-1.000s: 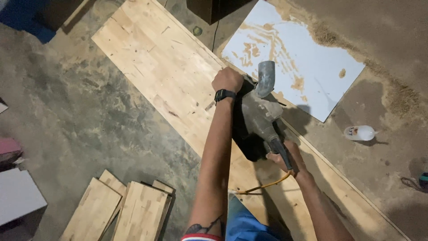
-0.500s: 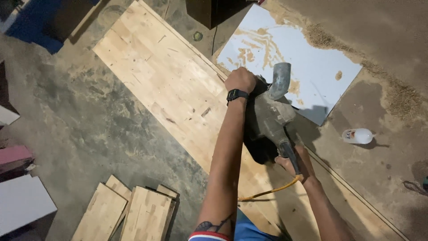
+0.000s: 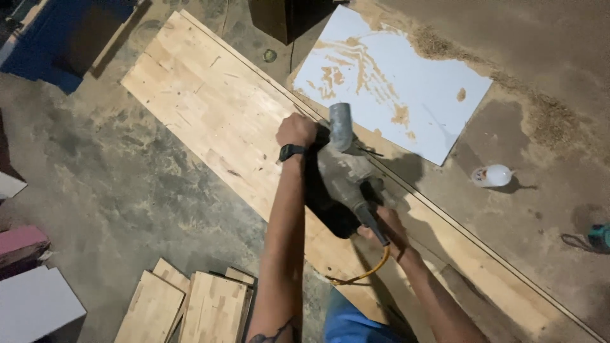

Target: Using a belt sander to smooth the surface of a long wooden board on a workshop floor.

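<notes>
We clenched left hand [image 3: 296, 130] and right hand [image 3: 387, 227] on the power planer [image 3: 346, 174]; two-handed, steadying it flat along the long board [image 3: 210, 108].

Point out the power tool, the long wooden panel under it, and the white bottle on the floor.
power tool [image 3: 346, 174], head view, on its grey body.
long wooden panel [image 3: 210, 108], head view, on its bare top face.
white bottle [image 3: 492, 175], head view, on its side.

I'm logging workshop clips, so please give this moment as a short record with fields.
Setting: dusty concrete floor
Left hand: on the front of a grey power tool
Right hand: gripping the tool's rear handle
Tool rests on: long wooden panel
Cord: yellow cable
Nearby: white board, stacked wood offcuts, white bottle
</notes>
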